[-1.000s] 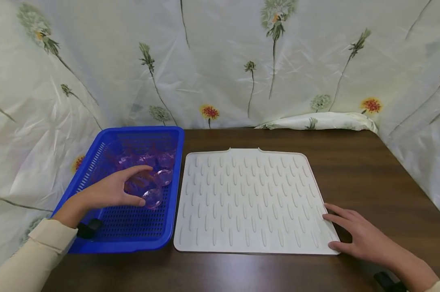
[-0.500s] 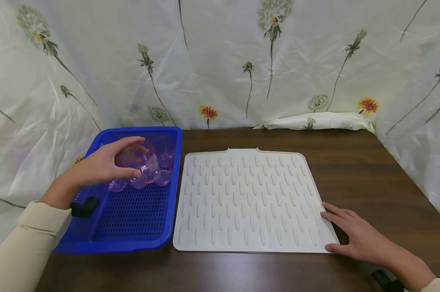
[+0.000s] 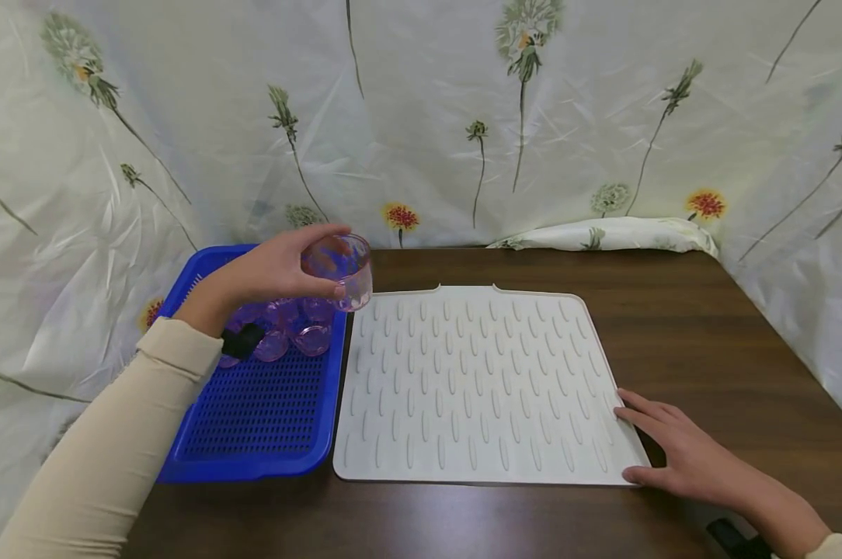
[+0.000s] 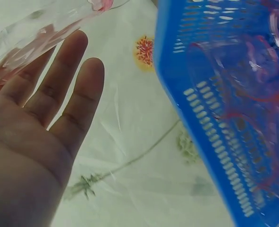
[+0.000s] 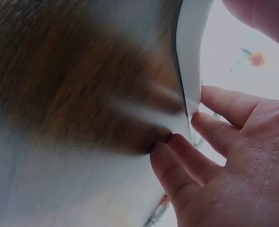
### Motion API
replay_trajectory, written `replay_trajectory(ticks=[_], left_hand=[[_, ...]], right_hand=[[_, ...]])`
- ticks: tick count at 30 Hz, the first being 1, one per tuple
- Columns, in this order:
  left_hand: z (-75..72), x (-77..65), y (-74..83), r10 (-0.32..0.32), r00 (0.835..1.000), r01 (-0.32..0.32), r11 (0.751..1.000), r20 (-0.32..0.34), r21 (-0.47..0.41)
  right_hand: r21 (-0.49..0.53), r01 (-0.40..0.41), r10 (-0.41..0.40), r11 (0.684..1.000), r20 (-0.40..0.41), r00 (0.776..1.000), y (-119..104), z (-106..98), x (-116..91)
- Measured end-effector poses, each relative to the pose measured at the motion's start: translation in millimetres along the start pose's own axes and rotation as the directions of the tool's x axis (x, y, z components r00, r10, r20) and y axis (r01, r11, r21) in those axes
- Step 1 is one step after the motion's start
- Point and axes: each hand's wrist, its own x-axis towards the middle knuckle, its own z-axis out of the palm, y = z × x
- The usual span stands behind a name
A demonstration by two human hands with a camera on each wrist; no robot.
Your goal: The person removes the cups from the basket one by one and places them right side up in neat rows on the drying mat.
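My left hand [image 3: 270,268] holds a clear pink-tinted glass [image 3: 356,281] between thumb and fingers, raised over the basket's right rim beside the white board's far left corner. In the left wrist view, part of the glass [image 4: 32,45] shows at the top left, against the fingers. Several similar pink glasses [image 3: 313,339] sit in the far part of the blue basket [image 3: 335,380], partly hidden by my left forearm. At the right edge of the white ridged board [image 3: 491,404], my right hand [image 3: 701,458] rests with fingers spread, the fingertips touching its border.
The basket and the board lie side by side on a dark brown wooden table [image 3: 680,326]. A flower-printed sheet [image 3: 421,132] hangs behind and at both sides. Its rolled fold [image 3: 617,233] lies along the table's back edge.
My left hand has lifted a glass out of the basket and carried it up and to the right, towards the board. The right hand has stayed at the board's edge.
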Motion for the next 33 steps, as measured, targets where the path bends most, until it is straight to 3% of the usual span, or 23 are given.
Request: replay_trajectory(ticks=[4, 8, 16, 23, 28, 33], left_hand=[[1.9, 22.7, 10.7, 0.000, 1.000, 0.000, 0.999, 0.004, 0.039], [7.6, 40.9, 16.7, 0.004, 1.000, -0.004, 1.000, -0.003, 0.019], [31.3, 77.6, 16.3, -0.009, 0.998, 0.001, 0.992, -0.062, -0.128], [54.9, 102.9, 15.8, 0.019, 0.990, -0.048, 0.976, -0.141, -0.211], [73.2, 118.5, 14.6, -0.027, 0.981, -0.019, 0.971, -0.190, -0.238], [86.9, 127.6, 13.0, -0.076, 0.980, 0.021, 0.957, -0.181, -0.290]], right_hand=[[0.019, -0.014, 0.014, 1.000, 0.022, 1.000, 0, 0, 0], [0.030, -0.024, 0.023, 0.999, 0.033, 0.999, 0, 0, 0], [0.011, -0.013, 0.013, 1.000, -0.004, 1.000, 1, 3, -3], [0.005, -0.018, 0.018, 1.000, 0.000, 1.000, 2, 2, -4], [0.003, -0.014, 0.014, 1.000, -0.008, 1.000, 3, 1, -2], [0.034, -0.035, 0.034, 0.999, 0.028, 0.999, 3, 1, -1]])
